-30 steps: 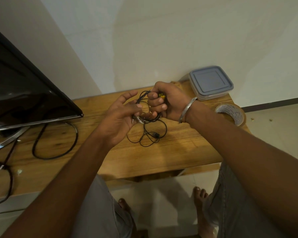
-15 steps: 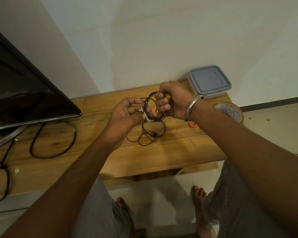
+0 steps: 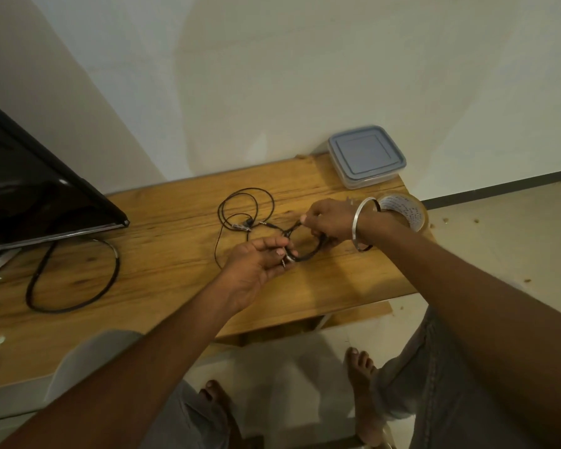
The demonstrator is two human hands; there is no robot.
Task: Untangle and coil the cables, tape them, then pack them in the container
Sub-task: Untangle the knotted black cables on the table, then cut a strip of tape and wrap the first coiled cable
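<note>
cable coil [image 3: 314,251] pinched by left hand [image 3: 256,264] and right hand [image 3: 331,218]; tape roll [image 3: 406,211] and container [image 3: 366,157] lie beyond.

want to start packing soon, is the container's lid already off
No, the blue-grey lid sits closed on the container at the far right corner of the table.

A small black coil [image 3: 306,257] is held just above the wooden table [image 3: 175,270]. A thin black cable [image 3: 240,226] lies looped beyond it. The tape roll [image 3: 405,210] sits near the lidded container [image 3: 366,155].
</note>
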